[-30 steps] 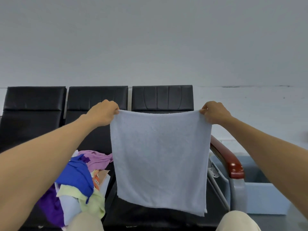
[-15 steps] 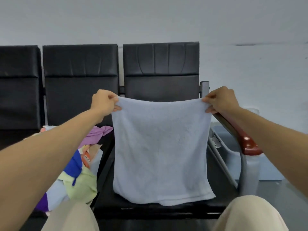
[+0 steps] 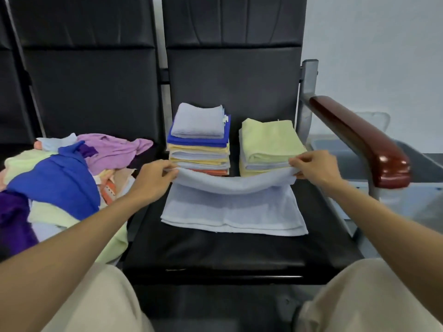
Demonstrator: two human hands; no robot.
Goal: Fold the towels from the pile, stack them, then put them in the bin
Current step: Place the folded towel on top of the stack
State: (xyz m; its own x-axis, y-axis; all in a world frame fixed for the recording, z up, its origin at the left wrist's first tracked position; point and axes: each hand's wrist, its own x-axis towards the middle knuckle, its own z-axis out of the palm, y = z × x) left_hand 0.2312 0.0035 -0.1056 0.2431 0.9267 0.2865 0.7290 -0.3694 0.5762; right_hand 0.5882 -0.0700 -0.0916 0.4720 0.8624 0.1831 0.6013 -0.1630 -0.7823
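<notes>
Head view is looking down on a black seat (image 3: 215, 255), and the pale blue towel (image 3: 230, 209) is lying there doubled over, its lower layer flat on the cushion. The left hand (image 3: 153, 180) is pinching the top layer's left corner between curled fingers and thumb. The right hand (image 3: 316, 168) is pinching the right corner the same way, and the edge between them is sagging just above the layer beneath.

Two folded stacks are sitting at the back of the seat: the taller stack (image 3: 200, 140), topped in pale blue, and beside it the shorter stack (image 3: 268, 142), topped in yellow-green. The loose pile (image 3: 60, 178) is sprawling over the next seat to the left. The bin (image 3: 417, 197) is standing at the right, beyond the red-brown armrest (image 3: 359, 137).
</notes>
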